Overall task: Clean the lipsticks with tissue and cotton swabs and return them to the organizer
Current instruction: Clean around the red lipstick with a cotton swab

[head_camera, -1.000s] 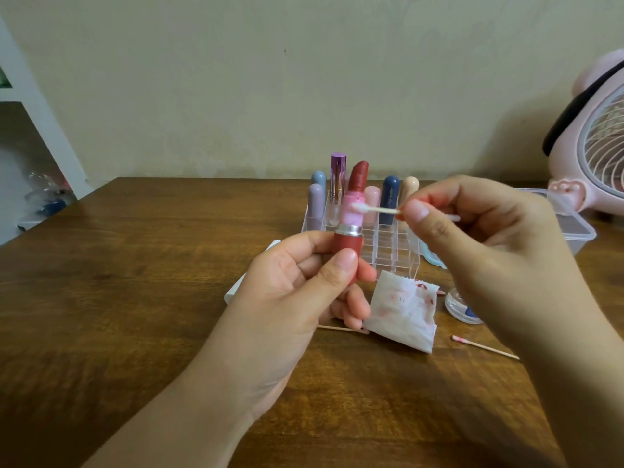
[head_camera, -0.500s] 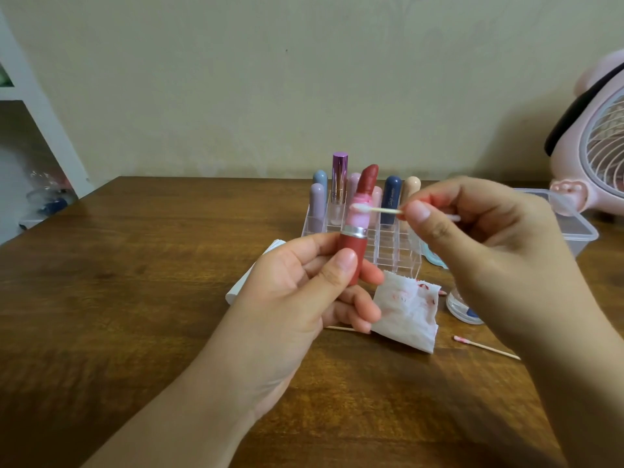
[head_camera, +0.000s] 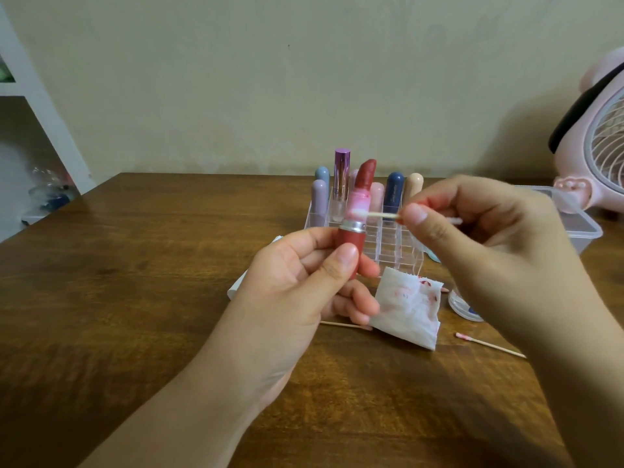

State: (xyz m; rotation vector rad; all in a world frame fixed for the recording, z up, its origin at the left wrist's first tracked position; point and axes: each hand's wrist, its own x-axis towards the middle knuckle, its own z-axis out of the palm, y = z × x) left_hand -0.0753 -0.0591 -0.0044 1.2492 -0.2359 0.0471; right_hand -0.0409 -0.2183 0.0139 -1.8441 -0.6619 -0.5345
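Dark brown wooden table (head_camera: 135, 298). Far centre: clear acrylic compartmented organizer (head_camera: 401, 244). Just nearer, a crumpled white tissue with red smears (head_camera: 410, 307). Wooden-stemmed cotton swab with pink tip (head_camera: 486, 343) lies right of it; another bare wooden swab stem (head_camera: 341, 324) left. Clear lidded plastic box (head_camera: 579, 231) far right, beside a pink fan (head_camera: 597, 143).
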